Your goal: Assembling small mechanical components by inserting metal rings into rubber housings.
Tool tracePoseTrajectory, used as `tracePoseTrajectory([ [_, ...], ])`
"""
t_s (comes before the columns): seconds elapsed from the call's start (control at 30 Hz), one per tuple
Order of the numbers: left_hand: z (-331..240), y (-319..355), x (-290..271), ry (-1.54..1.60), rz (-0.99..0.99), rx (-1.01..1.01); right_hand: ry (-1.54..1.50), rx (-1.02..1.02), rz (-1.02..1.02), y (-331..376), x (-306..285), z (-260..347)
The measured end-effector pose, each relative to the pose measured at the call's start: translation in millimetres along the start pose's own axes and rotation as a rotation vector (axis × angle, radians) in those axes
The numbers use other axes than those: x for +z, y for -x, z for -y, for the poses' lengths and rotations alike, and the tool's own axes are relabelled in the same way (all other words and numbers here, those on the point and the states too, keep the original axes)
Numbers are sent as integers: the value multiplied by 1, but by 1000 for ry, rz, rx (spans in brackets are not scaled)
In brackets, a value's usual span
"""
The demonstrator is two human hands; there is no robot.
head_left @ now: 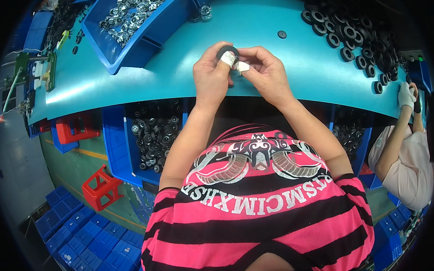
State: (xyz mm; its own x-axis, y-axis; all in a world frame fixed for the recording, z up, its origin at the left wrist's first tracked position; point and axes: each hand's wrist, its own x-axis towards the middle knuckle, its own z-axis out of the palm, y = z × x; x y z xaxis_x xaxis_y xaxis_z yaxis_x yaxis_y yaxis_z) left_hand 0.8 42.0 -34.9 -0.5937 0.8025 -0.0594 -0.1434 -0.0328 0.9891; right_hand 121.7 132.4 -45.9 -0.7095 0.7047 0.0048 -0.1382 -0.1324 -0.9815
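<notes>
My two hands meet above the turquoise table, around a small black rubber tyre. My left hand is closed on it, with the thumb, wrapped in white tape, pressed over its near face. From the other side, my right hand grips its edge with bent fingers; white tape covers that thumb too. The thumbs hide what sits inside the ring. A blue bin of shiny chrome wheel hubs stands beyond my left hand. One loose small black ring lies to the right of my hands.
Many black tyres are heaped at the right of the table. Blue bins of black wheels stand below the table edge. Red stools and stacked blue crates are at the left. A co-worker's gloved hand is at the far right.
</notes>
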Motion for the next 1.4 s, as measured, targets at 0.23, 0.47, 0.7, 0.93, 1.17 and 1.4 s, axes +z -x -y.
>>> tracePoseTrajectory([
  [0.23, -5, 4, -7, -59, 152, -2, -22, 80, 35, -12, -3, 8],
  [0.47, 6, 7, -7, -286, 145, 184, 48, 152, 81, -19, -4, 13],
  [0.7, 15, 6, -2, -660, 33, 552, 61, 192, 30, -18, -2, 11],
  [0.93, 21, 3, -3, -565, 61, 412, 96, 156, 11, -20, -2, 5],
  [1.17, -2, 6, -10, -42, 198, 34, -105, 207, 82, -21, -14, 15],
  [1.4, 1, 7, -11, -31, 189, 39, -140, 255, 118, -22, -20, 15],
])
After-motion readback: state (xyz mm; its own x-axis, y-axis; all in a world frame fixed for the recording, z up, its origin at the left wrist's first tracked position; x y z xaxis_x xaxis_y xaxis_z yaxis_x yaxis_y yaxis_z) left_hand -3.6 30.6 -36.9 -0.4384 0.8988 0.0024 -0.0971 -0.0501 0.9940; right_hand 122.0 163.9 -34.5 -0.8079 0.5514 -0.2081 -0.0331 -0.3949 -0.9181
